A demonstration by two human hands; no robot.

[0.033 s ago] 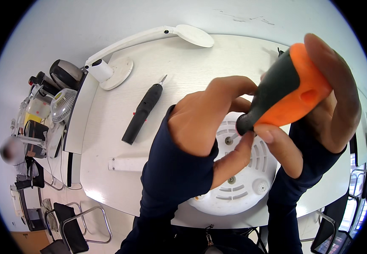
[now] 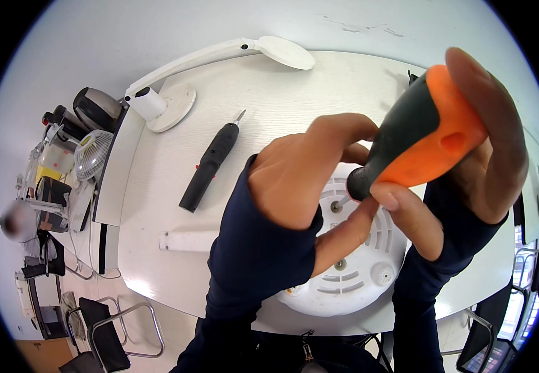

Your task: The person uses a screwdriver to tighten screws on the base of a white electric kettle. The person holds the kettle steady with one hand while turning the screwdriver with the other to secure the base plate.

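Note:
A large screwdriver [image 2: 406, 133] with an orange and dark green handle slants down over a white round slotted base [image 2: 356, 292]. My right hand [image 2: 493, 149] wraps round the handle, its thumb pressed near the narrow neck. At that neck, my left hand [image 2: 300, 180] closes in from the left, thumb below and fingers above. A short stretch of metal shaft shows past the neck, its end at a recessed screw hole [image 2: 336, 206] in the base. Another recessed hole [image 2: 340, 264] lies nearer to me. My left hand and the handle hide part of the base.
A black electric screwdriver [image 2: 212, 165] lies on the white table [image 2: 151, 205], left of my hands. A white tube [image 2: 185, 241] stretches left from under my left sleeve. A white desk lamp [image 2: 173, 105] stands at the far left. Beyond a divider are a small fan [image 2: 94, 154] and chairs [image 2: 104, 329].

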